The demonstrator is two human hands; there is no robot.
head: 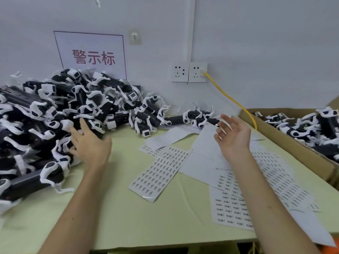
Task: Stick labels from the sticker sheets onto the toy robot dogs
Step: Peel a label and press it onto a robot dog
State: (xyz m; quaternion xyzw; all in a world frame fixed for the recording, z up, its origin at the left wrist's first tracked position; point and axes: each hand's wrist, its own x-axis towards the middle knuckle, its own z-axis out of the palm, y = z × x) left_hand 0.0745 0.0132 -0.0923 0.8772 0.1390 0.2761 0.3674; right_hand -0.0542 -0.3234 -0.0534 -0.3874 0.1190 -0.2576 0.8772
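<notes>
- While the left hand (89, 145) rests on the big pile of toy robot dogs (55, 114) at the left side of the surface (146, 222), we judge that the work is in its middle, at the moment of taking one more dog.
- Its fingers (83, 125) are spread over a black-and-white dog at the near edge of the pile and touch it. We cannot tell whether they close round it.
- The right hand (233, 138) hangs in the air above the papers, its fingers (226, 120) wide and loose. It holds nothing that we can make out, though one label would be too small to see here.
- The sticker sheets (159, 171) lie flat on the surface, several overlapping, between and under the two arms. Many rows of labels are still on them, so the supply is far from finished.
- Some white sheets (205, 158) among them look blank; perhaps they are used up, but this is only our guess.
- At the right, a cardboard box (293, 149) holds a second lot of dogs (311, 125). We suppose these are the finished ones, yet no label shows on any dog at this sharpness.
- The pile at the left looks much bigger than what we see in the box, so we judge that most of the work is left.
</notes>
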